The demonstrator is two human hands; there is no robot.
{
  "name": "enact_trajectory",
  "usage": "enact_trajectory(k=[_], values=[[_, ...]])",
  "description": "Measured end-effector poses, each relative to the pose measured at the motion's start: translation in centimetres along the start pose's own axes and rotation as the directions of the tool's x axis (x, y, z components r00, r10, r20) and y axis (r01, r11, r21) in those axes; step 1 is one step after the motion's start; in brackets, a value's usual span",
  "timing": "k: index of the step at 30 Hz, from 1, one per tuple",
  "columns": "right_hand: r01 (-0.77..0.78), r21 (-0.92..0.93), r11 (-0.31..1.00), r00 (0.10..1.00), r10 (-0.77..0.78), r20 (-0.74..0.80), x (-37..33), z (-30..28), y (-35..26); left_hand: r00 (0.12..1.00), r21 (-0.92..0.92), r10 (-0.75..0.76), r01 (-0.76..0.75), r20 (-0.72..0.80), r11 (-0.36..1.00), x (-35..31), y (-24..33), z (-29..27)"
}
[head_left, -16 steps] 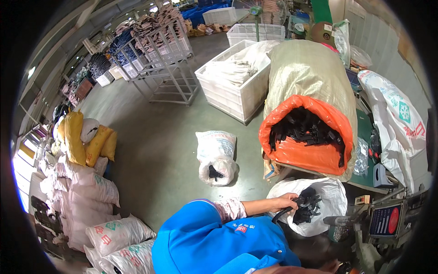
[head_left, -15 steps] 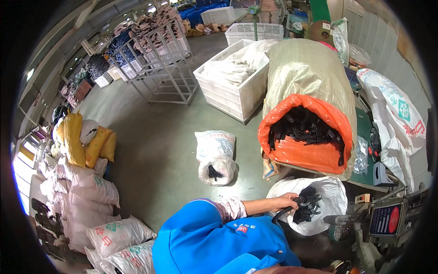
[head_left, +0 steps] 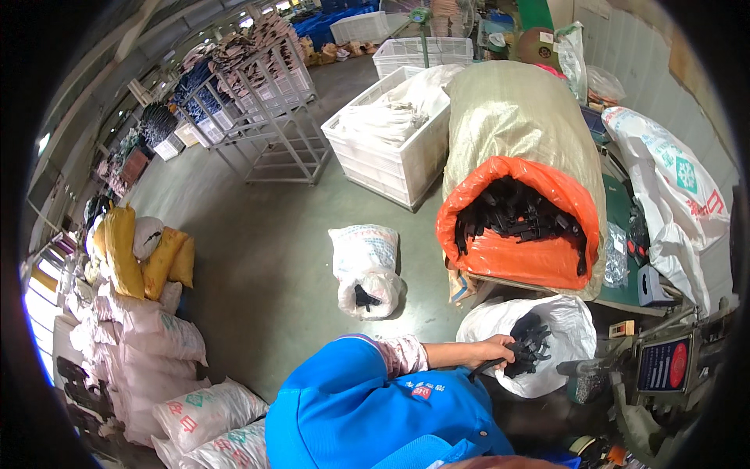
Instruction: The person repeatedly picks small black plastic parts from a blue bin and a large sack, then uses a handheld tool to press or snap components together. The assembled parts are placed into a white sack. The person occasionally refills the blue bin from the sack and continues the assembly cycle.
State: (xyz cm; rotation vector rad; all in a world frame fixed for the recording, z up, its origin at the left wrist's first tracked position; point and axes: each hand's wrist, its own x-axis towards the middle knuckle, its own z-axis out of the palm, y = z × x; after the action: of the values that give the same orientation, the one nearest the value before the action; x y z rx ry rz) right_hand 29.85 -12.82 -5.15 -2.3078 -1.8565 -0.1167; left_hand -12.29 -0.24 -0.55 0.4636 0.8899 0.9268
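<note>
My left hand [head_left: 497,352], reaching out from a blue garment and a patterned sleeve, is at the left rim of an open white woven sack [head_left: 574,332]. Its fingers are closed on a dark strip-like black piece [head_left: 483,367], whose exact kind I cannot make out. Inside the sack, right beside the hand, lies a heap of similar black pieces [head_left: 533,344]. Just behind the sack, a large bag with an orange lining [head_left: 508,258] gapes open, with many black plastic pieces [head_left: 519,211] in it. My right hand does not show.
A small white sack [head_left: 367,266] stands on the floor, black pieces at its mouth. White crates [head_left: 391,168] and a metal rack [head_left: 281,148] are farther back. Stacked sacks [head_left: 156,336] line the left side. A machine [head_left: 660,367] is at the right.
The view has shifted slightly. My left hand stays by the white sack's rim, a little farther over the black pieces, still closed on the black piece.
</note>
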Motion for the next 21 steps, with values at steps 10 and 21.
enact_trajectory(k=[10,21], values=[[0.069,0.047,0.996,0.996,-0.072,0.059,0.5,1.4,-1.7,0.998,-0.019,0.041,-0.042,-0.041,0.999,-0.1,0.2,-0.1],[0.08,0.066,0.995,0.991,-0.087,0.102,-0.5,1.8,-1.7,0.998,0.034,0.056,-0.057,0.029,0.998,0.6,0.1,1.0]])
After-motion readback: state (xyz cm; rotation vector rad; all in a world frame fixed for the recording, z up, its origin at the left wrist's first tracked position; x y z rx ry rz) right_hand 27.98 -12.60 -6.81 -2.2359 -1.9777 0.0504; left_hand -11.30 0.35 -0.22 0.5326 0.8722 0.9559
